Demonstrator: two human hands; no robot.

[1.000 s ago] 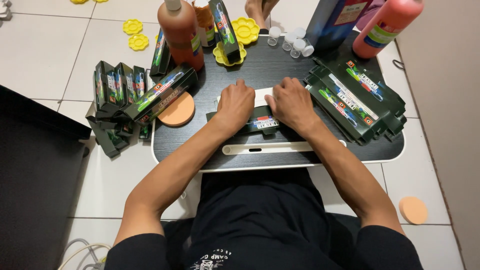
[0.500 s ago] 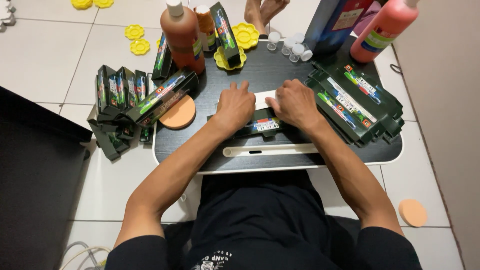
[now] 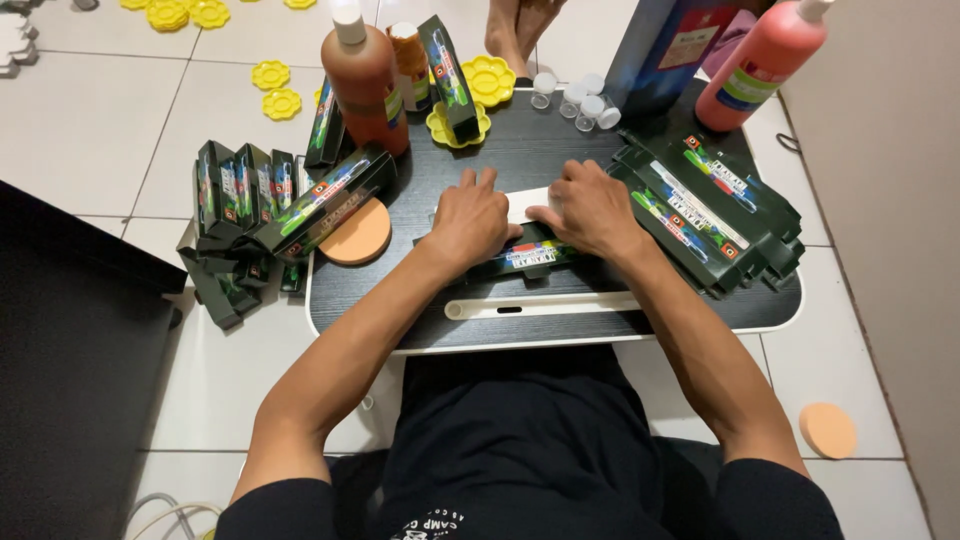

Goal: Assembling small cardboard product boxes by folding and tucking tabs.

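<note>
On the floor at the far left, a cluster of assembled dark green boxes point(image 3: 235, 190) stands upright in a row, with a few more lying tipped below them; judged from their shape, these are finished. One long made-up box point(image 3: 325, 205) leans from that cluster onto the left edge of the dark tabletop point(image 3: 620, 330), just above a round orange sponge point(image 3: 355, 235).

Near the middle, the left hand point(image 3: 470, 220) presses flat on a dark green carton point(image 3: 525, 258) lying on the tabletop, fingers spread slightly and pointing away, not wrapped around anything. A white piece point(image 3: 525, 205), perhaps the carton's inner flap or an insert, shows between the two hands. The right hand point(image 3: 590, 210) rests just beside the left, its fingers curled down onto the same carton and the white piece; whether they pinch it or only press, I cannot tell. A pale ruler-like strip point(image 3: 540, 305) lies near the body, just below the carton.

To the right, a pile of flat, unfolded green cartons point(image 3: 710, 215) covers the tabletop's right side. So the work looks partly done: a good batch is shaped on the left, one carton is in hand, and a thick stack is left.

At the far edge stand a brown pump bottle point(image 3: 365, 75), small clear vials point(image 3: 580, 98) and a pink bottle point(image 3: 765, 60).
</note>
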